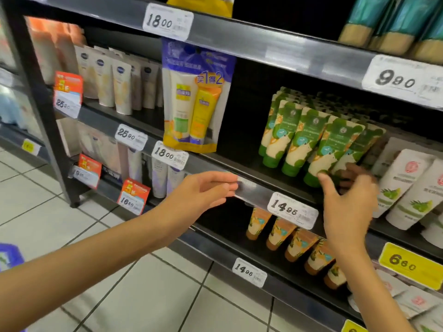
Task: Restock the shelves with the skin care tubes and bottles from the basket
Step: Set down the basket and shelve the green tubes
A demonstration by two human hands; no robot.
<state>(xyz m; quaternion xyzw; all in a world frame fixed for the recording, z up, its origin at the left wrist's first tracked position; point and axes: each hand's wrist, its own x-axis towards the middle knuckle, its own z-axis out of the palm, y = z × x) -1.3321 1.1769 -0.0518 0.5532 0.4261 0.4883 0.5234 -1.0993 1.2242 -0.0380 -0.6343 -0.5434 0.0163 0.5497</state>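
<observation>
A row of green and cream skin care tubes (pixel 297 140) stands cap-down on the middle shelf (pixel 251 195). My right hand (pixel 347 202) reaches over the shelf's front rail and pinches the lower end of the rightmost front green tube (pixel 345 144) between thumb and fingers; the fingertips are blurred. My left hand (pixel 206 190) hovers in front of the shelf rail with relaxed, nearly straight fingers and holds nothing. The basket is not clearly in view; only a blue object (pixel 9 257) shows at the left edge.
A purple and yellow twin pack (pixel 194 97) hangs from the upper shelf. White tubes (pixel 407 188) stand right of the green row, orange tubes (pixel 297 243) on the shelf below, pale tubes (pixel 115 82) at left. Price tags line the rails. Tiled floor lies below.
</observation>
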